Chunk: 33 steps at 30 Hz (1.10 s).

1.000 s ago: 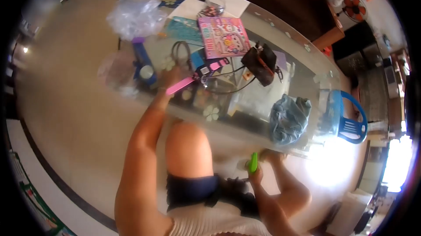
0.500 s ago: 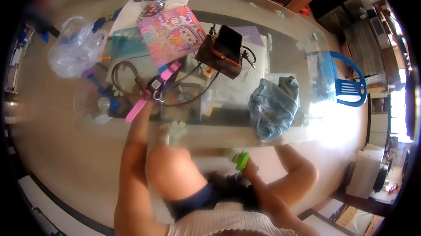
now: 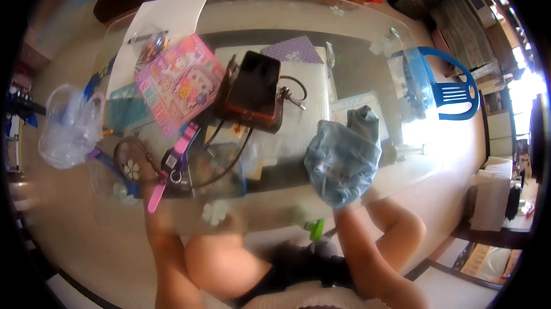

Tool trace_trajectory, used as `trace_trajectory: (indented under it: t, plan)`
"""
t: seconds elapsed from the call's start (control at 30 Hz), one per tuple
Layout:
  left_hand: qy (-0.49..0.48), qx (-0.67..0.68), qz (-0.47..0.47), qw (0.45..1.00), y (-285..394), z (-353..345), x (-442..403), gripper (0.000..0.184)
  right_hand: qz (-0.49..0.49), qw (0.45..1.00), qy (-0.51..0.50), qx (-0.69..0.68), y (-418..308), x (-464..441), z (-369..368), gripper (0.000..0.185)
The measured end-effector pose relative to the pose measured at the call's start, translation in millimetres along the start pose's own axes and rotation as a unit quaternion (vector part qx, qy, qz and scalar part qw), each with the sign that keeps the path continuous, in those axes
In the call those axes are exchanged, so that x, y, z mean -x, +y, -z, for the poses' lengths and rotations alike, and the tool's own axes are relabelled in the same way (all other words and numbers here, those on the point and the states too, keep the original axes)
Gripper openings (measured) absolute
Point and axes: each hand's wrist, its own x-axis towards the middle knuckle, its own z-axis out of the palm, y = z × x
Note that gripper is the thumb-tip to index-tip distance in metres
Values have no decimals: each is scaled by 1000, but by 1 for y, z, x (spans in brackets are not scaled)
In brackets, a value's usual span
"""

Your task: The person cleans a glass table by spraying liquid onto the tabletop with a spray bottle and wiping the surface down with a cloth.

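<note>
At the table's near left edge, my left forearm (image 3: 158,234) reaches up to a watch-like band with pink straps (image 3: 170,161); the hand itself is hidden or blurred there. On the right, my right forearm (image 3: 353,234) leads to the near side of a crumpled light-blue denim cloth (image 3: 344,162), and its fingers are hidden. A bright green object (image 3: 314,229) lies left of that forearm, apart from it. Between the arms, a dark phone (image 3: 254,82) with an orange-red edge rests on a brown case (image 3: 270,123) with a looped brown cord (image 3: 229,171).
A pink illustrated booklet (image 3: 181,85), white paper (image 3: 172,13) and purple patterned card (image 3: 294,50) lie on the glass table (image 3: 367,27). A clear plastic bag (image 3: 72,128) is at the left edge. A blue chair (image 3: 456,93) stands on the right.
The view has shifted, so the table things appear further left and lower. My right hand has moved from beside the green object up to the denim cloth. My left arm stays near the pink straps.
</note>
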Motion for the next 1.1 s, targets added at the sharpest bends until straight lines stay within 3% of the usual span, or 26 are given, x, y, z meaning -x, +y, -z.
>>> trace_trajectory:
  t: [0.17,0.4,0.5,0.63,0.83,0.93,1.0,1.03,1.1]
  plan:
    - [10,6,30,999,-13,14,-2,61,-44,998,3,-51,-1,-4,-8,33]
    - [53,63,57,995,-30,22,-25,61,-110,936,33,-332,1,-5,16,37]
    - [77,99,61,990,-40,10,-54,60,-142,856,29,-497,-21,-9,28,39]
    - [103,139,58,983,-58,-5,-97,60,-168,708,-14,-686,-61,-22,35,41]
    - [116,179,60,975,-87,-21,-148,60,-215,505,-122,-827,-135,-38,7,45]
    - [120,197,66,971,-105,-16,-168,60,-181,544,-144,-807,-170,-46,-11,47]
    - [135,249,88,955,-111,-16,-171,60,-52,736,-121,-664,-188,-51,-20,57]
    - [158,339,114,921,-102,-17,-163,52,107,863,-70,-489,-196,-53,-28,57]
    - [211,508,155,820,-76,-17,-146,36,40,888,-115,-444,-215,-53,-34,61]
